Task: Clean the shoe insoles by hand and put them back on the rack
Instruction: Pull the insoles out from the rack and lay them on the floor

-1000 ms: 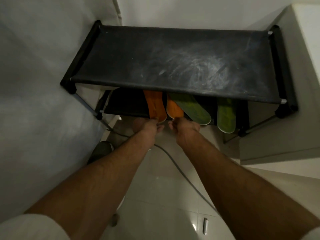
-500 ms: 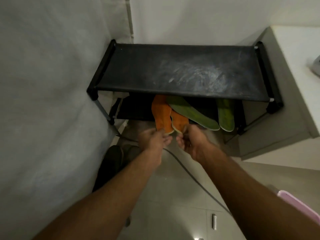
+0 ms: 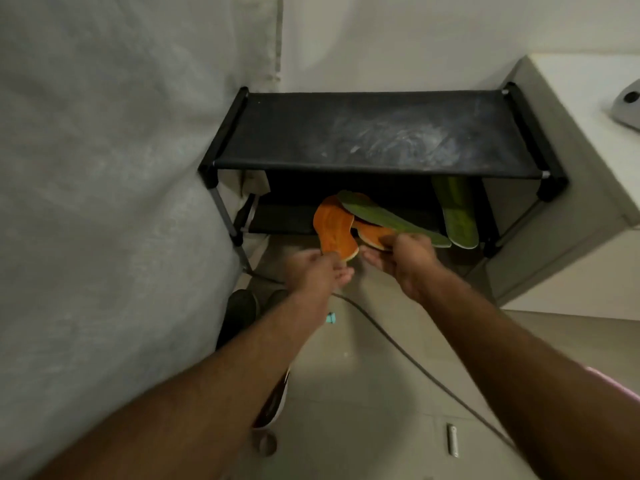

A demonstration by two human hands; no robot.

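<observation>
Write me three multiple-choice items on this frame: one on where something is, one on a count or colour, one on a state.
1. Where does the lone green insole lie?
A. on the top shelf
B. on the lower shelf, right end
C. on the floor

2. How many orange insoles show?
A. one
B. two
C. four

3. What is the left hand doing?
A. gripping an orange insole
B. hanging idle
C. pressing the wall

Answers: 1 B, it sits under the rack's dusty top at the right. 2 B, one by the left hand, one at the right hand. 3 A, its fingers close on the insole's end.
</observation>
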